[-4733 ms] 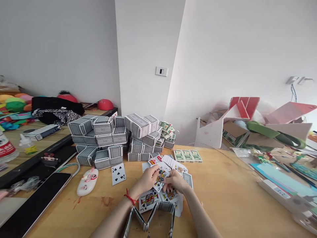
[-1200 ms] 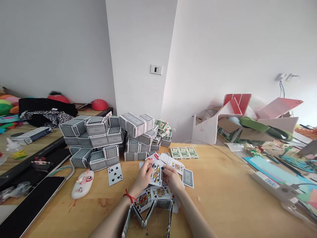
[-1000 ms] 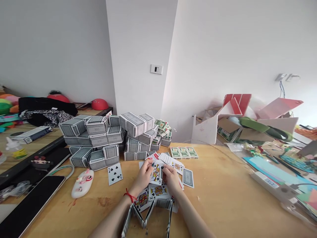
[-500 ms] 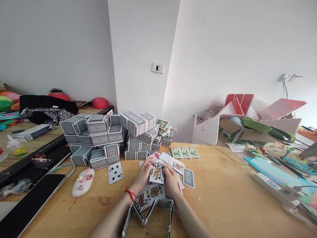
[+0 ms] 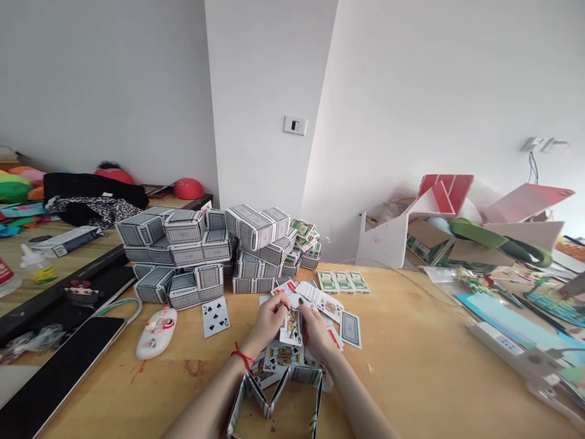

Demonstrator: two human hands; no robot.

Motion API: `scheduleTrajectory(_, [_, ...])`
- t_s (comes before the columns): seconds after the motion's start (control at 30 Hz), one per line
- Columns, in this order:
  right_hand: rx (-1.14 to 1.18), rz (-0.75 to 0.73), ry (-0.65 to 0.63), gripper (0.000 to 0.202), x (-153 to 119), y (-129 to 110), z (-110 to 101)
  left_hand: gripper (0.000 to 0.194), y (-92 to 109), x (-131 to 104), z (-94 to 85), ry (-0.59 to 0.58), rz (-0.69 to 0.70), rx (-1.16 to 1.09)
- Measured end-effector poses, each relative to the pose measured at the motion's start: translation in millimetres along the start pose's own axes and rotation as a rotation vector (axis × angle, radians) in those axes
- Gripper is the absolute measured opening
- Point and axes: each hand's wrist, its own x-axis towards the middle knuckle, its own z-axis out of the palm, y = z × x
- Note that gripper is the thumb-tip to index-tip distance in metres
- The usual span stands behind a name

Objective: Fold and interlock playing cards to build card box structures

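King card [image 5: 283, 355]: since the earliest frame, it is lying farther left, covering more of another court card.
Queen card [image 5: 289, 332]: it is sitting face up between the two hands, just above the king card.
Left hand [image 5: 269, 317]: its fingers are pinching the queen card's upper left corner.
Right hand [image 5: 316, 334]: its fingers are curling narrowly at the card's right edge; the view is not showing whether they are gripping it.
Grey card blocks [image 5: 185, 256]: these are standing stacked on the bench [image 5: 402, 353], looking like finished pieces.
Zigzag strip [image 5: 269, 407]: it is standing on edge between the forearms, apparently made already.
Loose cards [image 5: 330, 304]: these are lying flat, seemingly not yet worked.
Card packs [image 5: 342, 281]: three are lying in a row beyond.
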Motion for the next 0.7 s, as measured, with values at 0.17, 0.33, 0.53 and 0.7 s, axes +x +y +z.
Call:
scheduleTrajectory(0.17, [-0.234, -0.126, 0.013, 0.034, 5.4, 1.9, -6.5, 0.007, 5.4, -4.1, -1.9, -0.07, 0.023, 0.038])
scheduleTrajectory(0.33, [-0.395, -0.283, 0.108, 0.034, 2.0, -0.8, -4.4, 0.014, 5.2, -6.1, -0.8, -0.121, -0.037, 0.028])
scheduleTrajectory(0.53, [-0.549, -0.409, 0.049, 0.028, -3.6, -3.1, 0.2, 0.019, 2.0, -4.1, 1.8, -0.065, -0.025, 0.037])
scheduleTrajectory(0.7, [-0.367, -0.319, -0.057, 0.029, -0.7, -4.7, -4.2, 0.02, 0.1, -3.3, 0.7, -0.07, -0.1, -0.055])
